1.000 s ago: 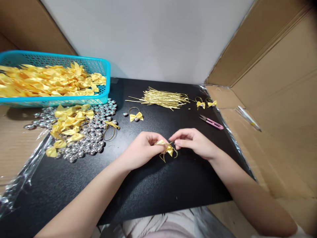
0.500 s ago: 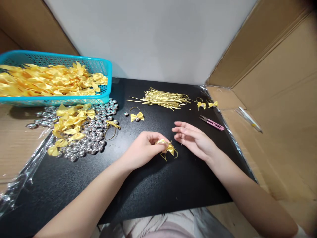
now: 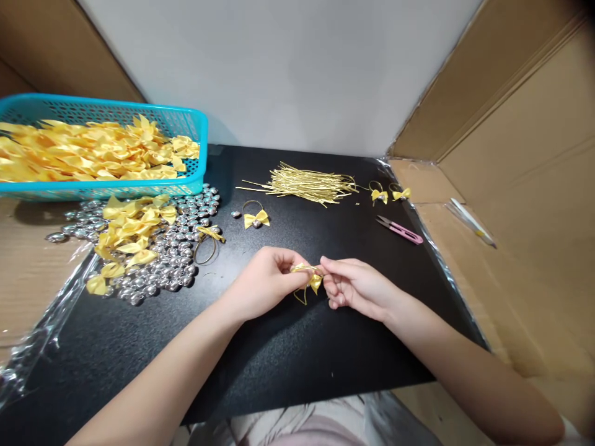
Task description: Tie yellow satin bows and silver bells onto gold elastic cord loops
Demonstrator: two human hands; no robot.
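Between the thumb and fingers of my left hand [image 3: 267, 282] is a yellow ribbon bow [image 3: 316, 283], with thin gold cord [image 3: 301, 298] looping out below it. My left fingers partly cover the bow. My right hand [image 3: 356, 286] meets it from the right, thumb and forefinger pinched at the cord by the bow's right side, the other fingers curled. Exactly where the cord runs between those fingertips is hidden. Beyond my hands, a finished-looking yellow bow with a silver bead and a cord loop [image 3: 256, 219] lies on the black table [image 3: 260, 371].
A blue basket [image 3: 204, 142] of yellow bows stands back left. In front lie silver beads [image 3: 174, 279], loose bows [image 3: 134, 229] and a ring with a bow [image 3: 205, 251]. Gold cords [image 3: 309, 184] lie at the back; pink thread snips [image 3: 400, 230] and two looped bows [image 3: 380, 196] lie right.
My right hand has moved in from the right and closed its fingertips at the bow's right side. My left hand keeps its hold on the bow, nearly in place.
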